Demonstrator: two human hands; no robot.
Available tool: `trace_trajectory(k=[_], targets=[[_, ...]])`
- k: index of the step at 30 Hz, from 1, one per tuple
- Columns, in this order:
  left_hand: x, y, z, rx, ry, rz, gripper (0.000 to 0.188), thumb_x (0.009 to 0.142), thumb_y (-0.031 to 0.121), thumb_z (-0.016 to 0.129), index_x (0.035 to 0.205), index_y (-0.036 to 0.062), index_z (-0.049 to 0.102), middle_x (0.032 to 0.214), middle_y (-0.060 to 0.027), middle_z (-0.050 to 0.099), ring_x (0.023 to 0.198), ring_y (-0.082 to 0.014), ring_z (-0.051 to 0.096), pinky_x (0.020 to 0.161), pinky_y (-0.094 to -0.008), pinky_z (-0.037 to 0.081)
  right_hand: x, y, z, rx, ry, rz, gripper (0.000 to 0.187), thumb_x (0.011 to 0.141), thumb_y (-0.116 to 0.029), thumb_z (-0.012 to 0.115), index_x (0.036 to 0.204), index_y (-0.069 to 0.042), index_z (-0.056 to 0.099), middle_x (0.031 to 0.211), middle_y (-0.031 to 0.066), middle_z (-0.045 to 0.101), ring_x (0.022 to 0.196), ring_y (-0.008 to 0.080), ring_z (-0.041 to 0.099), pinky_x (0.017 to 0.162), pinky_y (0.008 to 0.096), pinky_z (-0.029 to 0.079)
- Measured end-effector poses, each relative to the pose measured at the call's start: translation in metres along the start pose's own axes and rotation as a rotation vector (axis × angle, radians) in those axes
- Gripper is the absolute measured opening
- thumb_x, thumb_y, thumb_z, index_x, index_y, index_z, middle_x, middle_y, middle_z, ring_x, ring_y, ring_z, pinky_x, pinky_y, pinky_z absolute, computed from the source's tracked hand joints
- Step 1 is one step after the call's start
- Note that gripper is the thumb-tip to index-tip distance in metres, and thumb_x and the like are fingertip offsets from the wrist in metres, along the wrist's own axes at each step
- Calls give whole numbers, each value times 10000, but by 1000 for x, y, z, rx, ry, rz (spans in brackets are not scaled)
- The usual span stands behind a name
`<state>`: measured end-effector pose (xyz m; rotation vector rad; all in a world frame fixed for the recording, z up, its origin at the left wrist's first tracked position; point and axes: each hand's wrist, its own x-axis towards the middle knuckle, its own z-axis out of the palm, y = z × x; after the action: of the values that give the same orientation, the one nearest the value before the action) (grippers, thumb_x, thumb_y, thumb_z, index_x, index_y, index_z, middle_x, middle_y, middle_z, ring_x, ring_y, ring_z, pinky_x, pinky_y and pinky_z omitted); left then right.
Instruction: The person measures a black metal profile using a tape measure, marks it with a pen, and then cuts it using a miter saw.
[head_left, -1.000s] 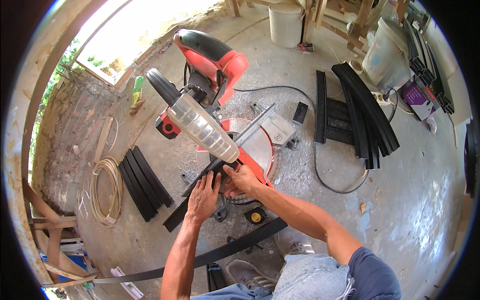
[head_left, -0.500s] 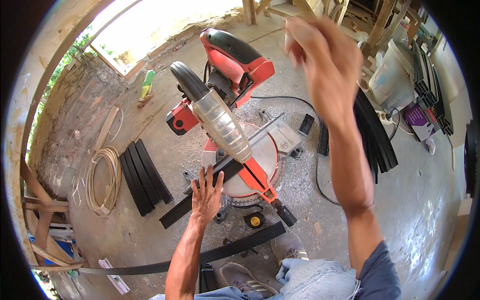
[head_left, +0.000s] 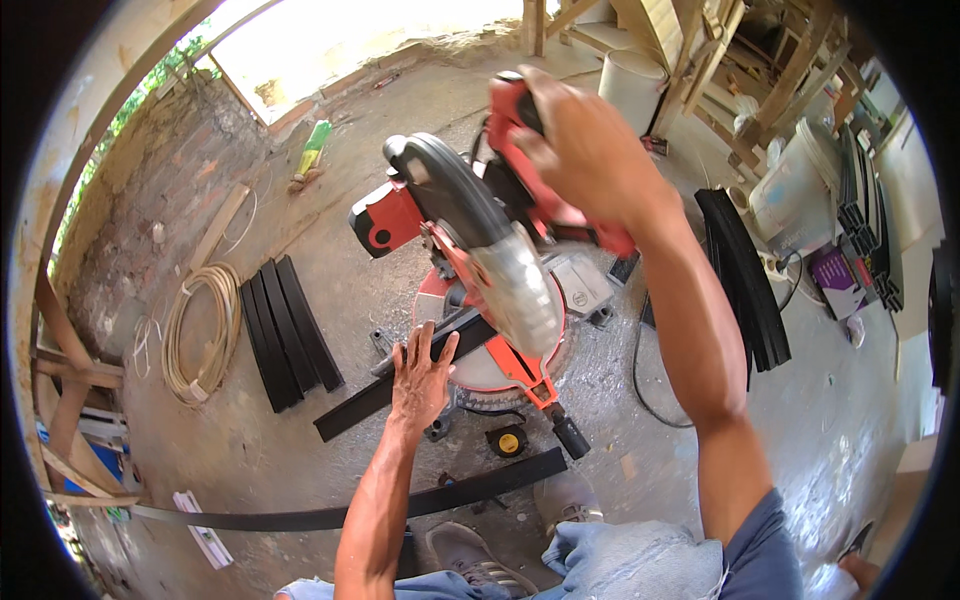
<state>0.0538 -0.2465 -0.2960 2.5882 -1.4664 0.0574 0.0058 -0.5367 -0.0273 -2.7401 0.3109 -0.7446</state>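
Two bare hands at work, both in our view. Left hand [head_left: 420, 380]: fingers spread, laid flat on a black profile [head_left: 360, 410], pressing from above, not wrapped round it. We have the profile lying slantwise across the round base [head_left: 470, 376] of a red-and-black miter saw [head_left: 390, 222]; its lower end sticks out past the base's left edge, its upper end runs to the clear guard [head_left: 525, 290]. Right hand [head_left: 605, 150]: blurred, closed round the saw's handle [head_left: 505, 115], arm stretched out. We can't tell if the blade touches the profile; guard covers it.

The saw stands mid-floor [head_left: 265, 465]. Toward the floor's left edge we log four black profiles [head_left: 290, 330] side by side, then a beige coil [head_left: 178, 335] just beside them. Near edge: long black strip [head_left: 300, 521], in front of the shoes [head_left: 470, 560], with a tape measure [head_left: 508, 441] between it and the saw. Right side: more black lengths [head_left: 740, 270], overlapping. Far edge: white bucket [head_left: 635, 90].
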Motion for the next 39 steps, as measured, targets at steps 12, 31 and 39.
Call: trace_trajectory(k=[12,31,39], targets=[[1,0,1,-103,-5,-54,626,815,88,706,1413,198,558,1486,-191,378,1346,-356,390,1114,-490,297,-172,9,42,156,257,158,601,951,-92,614,1480,16,350,1349,306,536,1213,457,582,1001,448,476],[6,8,2,-123,47,-126,641,751,142,750,1370,203,596,1351,-138,440,1277,-310,408,1047,-458,324,-183,26,35,582,189,371,367,862,-16,658,1148,-23,428,990,89,594,875,112,574,792,277,480],[10,14,1,-59,-42,-190,602,772,155,775,1347,208,605,1304,-113,436,1278,-307,383,1036,-458,303,-127,0,24,706,142,381,370,873,-12,548,1231,-19,454,909,69,606,703,117,587,687,269,509]])
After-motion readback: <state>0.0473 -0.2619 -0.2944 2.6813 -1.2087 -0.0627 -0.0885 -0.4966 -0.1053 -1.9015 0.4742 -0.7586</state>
